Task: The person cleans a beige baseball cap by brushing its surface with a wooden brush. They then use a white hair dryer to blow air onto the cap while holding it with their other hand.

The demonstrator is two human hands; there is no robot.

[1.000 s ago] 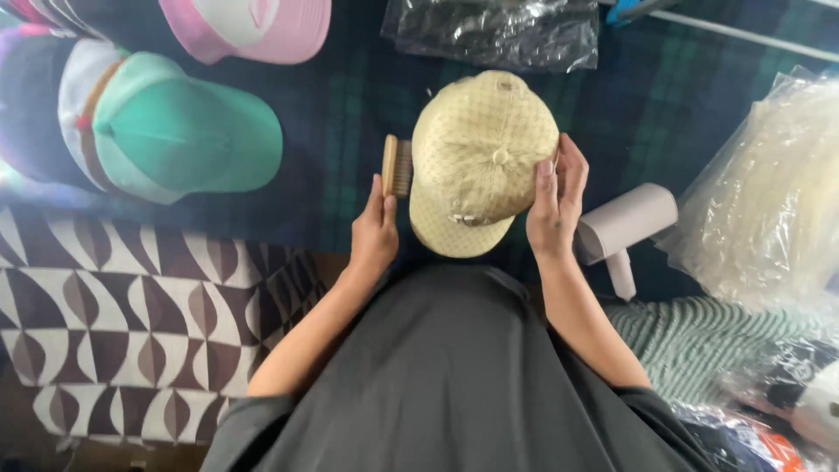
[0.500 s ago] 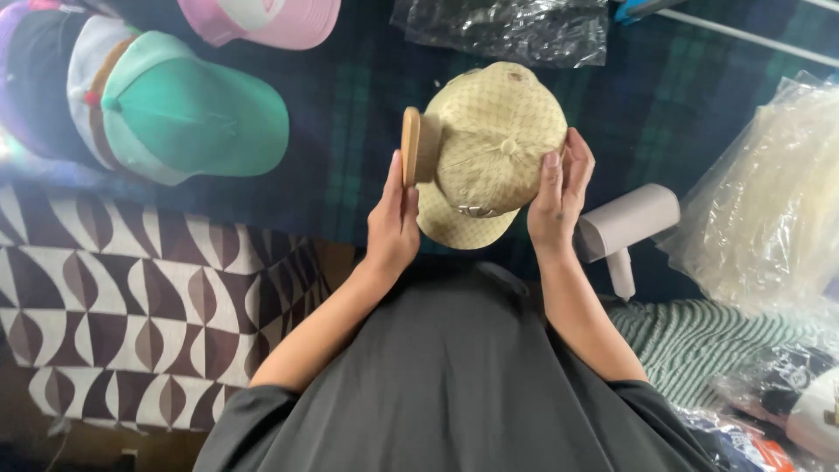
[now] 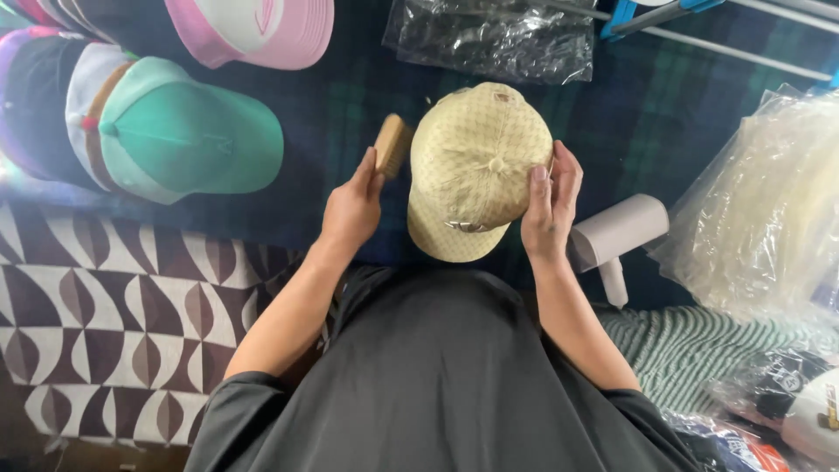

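The beige cap (image 3: 479, 166), woven with a small repeating pattern, sits at the centre of our view, held up over a dark plaid cloth (image 3: 350, 114) with its brim pointing back toward the person's dark-clothed lap. It is the largest thing in hand. The right hand (image 3: 549, 203) closes around the cap's right side, fingers flat against the crown and thumb tucked beneath. The left hand (image 3: 353, 205) grips a small wooden brush (image 3: 392, 145), which stands just beside the cap's left edge; we cannot tell for certain whether its bristles touch the fabric or sit slightly apart.

We judge the brushing to be under way rather than finished: the brush is at the cap's side, and nothing in view shows which panels are already clean. The cap looks free of obvious marks from this angle.

Around this, to the upper left, a row of overlapping caps lies on the cloth, the nearest a mint green cap (image 3: 188, 135), with a pink and white cap (image 3: 262, 31) above it. A clear plastic bag (image 3: 494, 39) lies beyond the held cap, and a larger bag of pale material (image 3: 769, 218) fills the right. A small grey handheld tool (image 3: 616, 236) rests near the right wrist. A black-and-white patterned mat (image 3: 114, 315) lies at lower left.
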